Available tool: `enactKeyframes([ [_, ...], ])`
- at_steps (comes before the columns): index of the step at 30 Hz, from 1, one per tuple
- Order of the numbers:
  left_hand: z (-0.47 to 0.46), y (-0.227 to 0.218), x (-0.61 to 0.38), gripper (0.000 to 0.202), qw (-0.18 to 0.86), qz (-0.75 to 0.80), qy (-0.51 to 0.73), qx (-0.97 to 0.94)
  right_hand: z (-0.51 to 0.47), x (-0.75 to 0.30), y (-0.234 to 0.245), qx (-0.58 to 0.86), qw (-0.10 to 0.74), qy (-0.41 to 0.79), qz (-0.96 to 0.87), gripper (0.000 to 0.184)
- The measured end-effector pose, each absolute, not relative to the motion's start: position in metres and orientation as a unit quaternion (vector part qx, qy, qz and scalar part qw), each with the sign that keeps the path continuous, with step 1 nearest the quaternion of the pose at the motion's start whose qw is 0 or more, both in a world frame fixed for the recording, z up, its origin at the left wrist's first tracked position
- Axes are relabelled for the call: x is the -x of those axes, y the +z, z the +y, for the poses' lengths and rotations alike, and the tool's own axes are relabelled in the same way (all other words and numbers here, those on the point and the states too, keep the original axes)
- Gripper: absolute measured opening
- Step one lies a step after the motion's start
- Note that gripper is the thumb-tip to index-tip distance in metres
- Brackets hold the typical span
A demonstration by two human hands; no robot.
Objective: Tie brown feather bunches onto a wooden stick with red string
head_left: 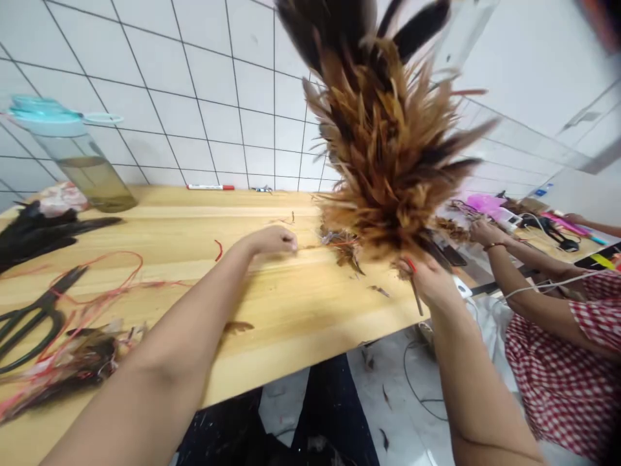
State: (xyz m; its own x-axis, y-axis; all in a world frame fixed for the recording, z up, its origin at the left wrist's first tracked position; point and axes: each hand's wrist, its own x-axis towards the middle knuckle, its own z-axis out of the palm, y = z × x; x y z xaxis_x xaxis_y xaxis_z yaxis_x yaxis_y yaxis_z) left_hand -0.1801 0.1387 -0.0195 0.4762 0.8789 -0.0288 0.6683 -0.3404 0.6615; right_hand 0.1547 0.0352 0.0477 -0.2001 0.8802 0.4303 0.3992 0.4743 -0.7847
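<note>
1. The left hand is low over the table, palm down, with its fingers curled and drawn together at the tips. It appears to pinch a thin orange thread that runs from the fingertips to the base of the feathers, though the fingers hide the exact hold.
2. The right hand is closed around the lower end of a feather duster, holding it up just past the table edge. A thin stick pokes out below the fist, and a small red strip shows by the fingers.
3. The duster's brown, tan and black feathers spread upward from the right hand, and their tips run out of view at the top.
4. Between the hands, feather scraps lie on the wooden table.
5. Left of the left hand are black-handled scissors, tangled red string and a bunch of dark feathers. More black feathers lie farther up the table.
6. Ahead and left of the left hand stand a clear bottle with a teal lid and a red-capped marker.
7. Right of the right hand, a co-worker's hand with a bracelet works at another table, above a red-and-white checked sleeve.
</note>
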Motion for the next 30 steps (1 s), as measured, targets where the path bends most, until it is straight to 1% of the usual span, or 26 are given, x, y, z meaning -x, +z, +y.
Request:
enactKeyframes([
  [2,0.141,-0.024,0.17,0.024,0.295,0.48,0.074,-0.823,0.048,-0.145,0.045,0.429,0.505,0.353,-0.661,0.037],
  [3,0.141,-0.024,0.166,0.026,0.273,0.485,0.055,-0.829,0.052,-0.14,0.044,0.423,0.517,0.386,-0.636,0.038],
  [4,0.139,-0.022,0.16,0.03,0.244,0.491,0.069,-0.833,0.056,-0.134,0.043,0.418,0.525,0.413,-0.616,0.04],
  [5,0.136,-0.018,0.154,0.036,0.218,0.489,0.11,-0.837,0.059,-0.129,0.042,0.413,0.529,0.434,-0.601,0.041],
  [7,0.125,-0.009,0.138,0.046,0.211,0.444,0.236,-0.838,0.06,-0.118,0.039,0.409,0.524,0.47,-0.581,0.042],
  [9,0.112,0.0,0.119,0.05,0.284,0.343,0.334,-0.831,0.057,-0.107,0.037,0.404,0.5,0.507,-0.575,0.043],
  [11,0.1,0.006,0.1,0.044,0.373,0.248,0.373,-0.812,0.051,-0.097,0.036,0.395,0.472,0.542,-0.573,0.043],
  [13,0.092,0.007,0.086,0.035,0.421,0.203,0.397,-0.79,0.045,-0.088,0.037,0.384,0.453,0.569,-0.569,0.042],
  [15,0.089,0.005,0.08,0.031,0.45,0.195,0.416,-0.765,0.04,-0.082,0.041,0.374,0.441,0.59,-0.564,0.04],
  [19,0.091,-0.003,0.079,0.04,0.506,0.229,0.446,-0.702,0.03,-0.078,0.047,0.354,0.439,0.611,-0.556,0.038],
  [23,0.095,-0.018,0.075,0.043,0.499,0.242,0.447,-0.702,0.02,-0.08,0.043,0.355,0.476,0.603,-0.532,0.046],
  [26,0.094,-0.026,0.07,0.045,0.512,0.256,0.438,-0.693,0.022,-0.083,0.036,0.383,0.5,0.562,-0.536,0.049],
  [28,0.089,-0.026,0.065,0.043,0.507,0.276,0.461,-0.674,0.03,-0.087,0.029,0.428,0.511,0.478,-0.571,0.045],
  [30,0.082,-0.021,0.06,0.037,0.477,0.299,0.488,-0.667,0.041,-0.089,0.021,0.506,0.507,0.32,-0.62,0.036],
])
